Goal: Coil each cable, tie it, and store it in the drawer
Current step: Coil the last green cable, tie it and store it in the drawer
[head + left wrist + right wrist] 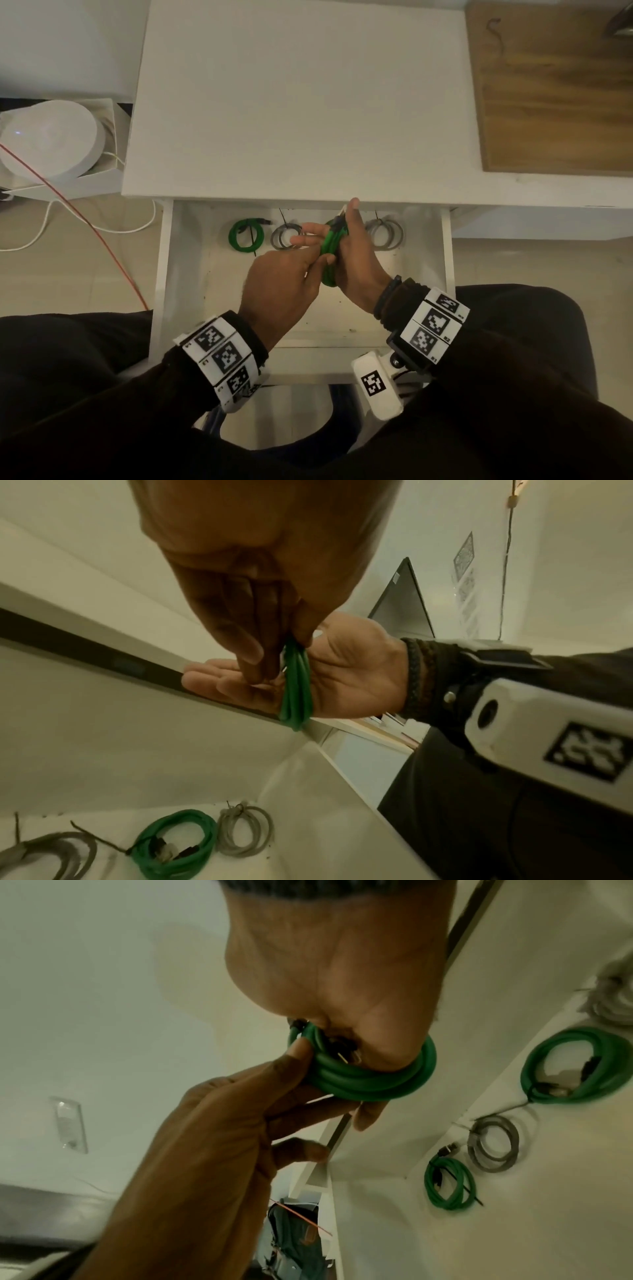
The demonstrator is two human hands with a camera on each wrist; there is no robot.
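Observation:
A green cable coil (pixel 329 255) (pixel 296 688) (pixel 369 1079) hangs above the open white drawer (pixel 164 260). It is looped round my right hand (pixel 356 253) (pixel 346 669), whose fingers lie straight with the thumb pointing up. My left hand (pixel 284 284) (pixel 219 1123) pinches the coil's near side between thumb and fingers. A cable plug (pixel 352 1056) shows inside the loop. Tied coils lie at the drawer's back: a green one (pixel 246 236) (pixel 174 842), a grey one (pixel 284 236) and another grey one (pixel 385 233). The right wrist view shows one more green coil (pixel 575 1064), hidden behind my hands in the head view.
The white desk top (pixel 301 102) overhangs the drawer's back. A wooden board (pixel 555 89) lies on its right. On the floor to the left, a round white device (pixel 48 137) sits in a box, with a red cable (pixel 85 219) and a white cable (pixel 102 229) trailing nearby.

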